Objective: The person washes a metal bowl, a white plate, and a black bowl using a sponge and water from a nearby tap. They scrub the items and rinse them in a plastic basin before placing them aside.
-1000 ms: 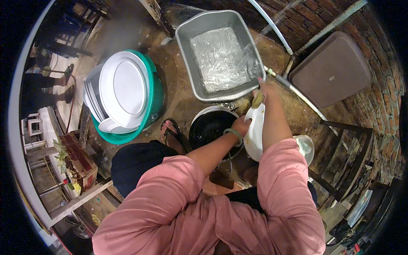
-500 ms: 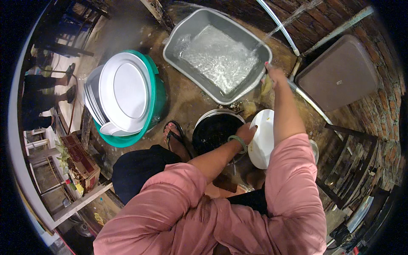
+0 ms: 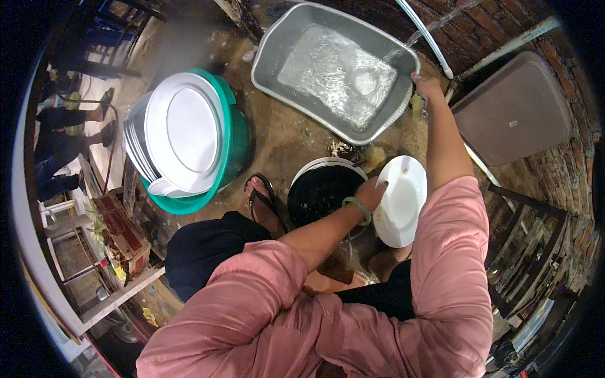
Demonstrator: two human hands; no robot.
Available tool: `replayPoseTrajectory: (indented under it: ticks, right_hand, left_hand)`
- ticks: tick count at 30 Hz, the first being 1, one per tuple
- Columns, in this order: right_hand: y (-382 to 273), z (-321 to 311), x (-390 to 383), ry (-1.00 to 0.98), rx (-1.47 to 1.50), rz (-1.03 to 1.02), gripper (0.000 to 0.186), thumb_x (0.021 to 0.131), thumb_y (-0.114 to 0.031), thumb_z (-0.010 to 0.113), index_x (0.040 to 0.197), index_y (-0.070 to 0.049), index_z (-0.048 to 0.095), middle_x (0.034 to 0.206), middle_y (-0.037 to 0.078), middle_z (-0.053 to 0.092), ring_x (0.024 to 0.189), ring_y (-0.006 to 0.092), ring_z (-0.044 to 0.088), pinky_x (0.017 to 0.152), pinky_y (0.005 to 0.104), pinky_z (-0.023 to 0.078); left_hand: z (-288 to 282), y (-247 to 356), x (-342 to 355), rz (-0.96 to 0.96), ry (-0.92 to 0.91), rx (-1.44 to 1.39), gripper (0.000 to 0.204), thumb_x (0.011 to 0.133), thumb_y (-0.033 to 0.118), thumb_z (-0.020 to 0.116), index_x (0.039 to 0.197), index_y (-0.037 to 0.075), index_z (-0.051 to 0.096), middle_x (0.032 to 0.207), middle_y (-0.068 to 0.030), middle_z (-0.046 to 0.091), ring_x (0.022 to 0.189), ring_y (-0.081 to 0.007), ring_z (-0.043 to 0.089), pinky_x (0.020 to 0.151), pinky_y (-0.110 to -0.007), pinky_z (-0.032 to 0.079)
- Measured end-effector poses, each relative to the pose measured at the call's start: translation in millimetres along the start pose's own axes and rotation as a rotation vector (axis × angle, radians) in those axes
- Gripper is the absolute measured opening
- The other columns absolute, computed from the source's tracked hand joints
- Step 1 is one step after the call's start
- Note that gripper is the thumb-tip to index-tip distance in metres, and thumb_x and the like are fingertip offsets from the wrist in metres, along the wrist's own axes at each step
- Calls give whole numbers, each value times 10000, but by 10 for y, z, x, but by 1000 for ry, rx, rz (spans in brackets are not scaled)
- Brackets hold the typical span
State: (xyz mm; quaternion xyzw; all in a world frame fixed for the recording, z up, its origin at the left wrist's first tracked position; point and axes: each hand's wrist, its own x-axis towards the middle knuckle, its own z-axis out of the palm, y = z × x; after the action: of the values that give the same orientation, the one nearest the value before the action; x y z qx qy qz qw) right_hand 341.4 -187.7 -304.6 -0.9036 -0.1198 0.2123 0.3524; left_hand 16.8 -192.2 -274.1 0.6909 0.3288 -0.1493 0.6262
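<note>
One white plate (image 3: 401, 200) is being held tilted at its left rim by the left hand (image 3: 370, 192), fingers closed on the edge, just right of a black round basin (image 3: 320, 192) and touching or nearly touching its rim. The right hand (image 3: 426, 85) is being stretched up to the right rim of one grey rectangular tub (image 3: 275, 53) with water in it; its fingers are mostly hidden, so whether they are gripping cannot be told. A thin stream of water is being poured into the tub from a white hose (image 3: 425, 36) at the upper right. One green basin (image 3: 234, 142) is being filled by a stack of white plates (image 3: 183, 129), several, exact count unclear, lying well left of the hands. Open wet concrete floor (image 3: 287, 135) is being left between the green basin, the tub and the black basin. One sandalled foot (image 3: 261, 198) is being rested just left of the black basin. A brown folded table (image 3: 513, 110) is being leaned by the brick wall (image 3: 498, 31) at the right, closing that side. A cardboard box (image 3: 120, 230) is lying at lower left.
</note>
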Motion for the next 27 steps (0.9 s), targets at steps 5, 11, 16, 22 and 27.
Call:
replayPoseTrajectory:
  ticks: [5,11,16,22,27]
  right_hand:
    - [39,-141,-217,40,-136,-56,542,794,-432,512,1026,58,506,923,176,572,656,273,556,633,358,442]
    - [558,-342,-1331,184,230,153,521,839,-467,383,987,28,451,930,182,557,874,297,526,784,383,398]
    - [340,99,-2678,311,-74,-222,459,843,-229,417,1205,46,359,1256,249,336,1193,341,302,1004,355,228]
    - [206,-76,-3675,85,-519,-372,405,829,-191,409,1231,-144,396,1280,114,372,1160,314,370,946,435,303]
    - [201,-670,-3289,454,-795,-100,473,838,-229,391,1301,-225,290,1354,95,253,1235,317,246,975,481,236]
  left_hand:
    - [38,-106,39,46,-7,-34,385,819,330,438,982,-5,536,930,-230,562,901,-366,529,788,-411,396]
    - [19,273,-99,9,56,-28,499,835,416,375,1004,-25,536,984,-263,536,957,-387,496,831,-419,375]
    - [126,388,-110,-87,179,-149,585,834,441,370,1032,-93,507,1091,-299,469,1040,-405,437,901,-396,312]
    - [32,141,-222,78,292,-415,374,871,258,422,1049,-67,478,976,-196,554,826,-248,546,717,-331,424]
    - [57,546,-744,241,112,-529,318,871,247,436,1031,-12,528,910,-152,589,772,-211,556,720,-303,419]
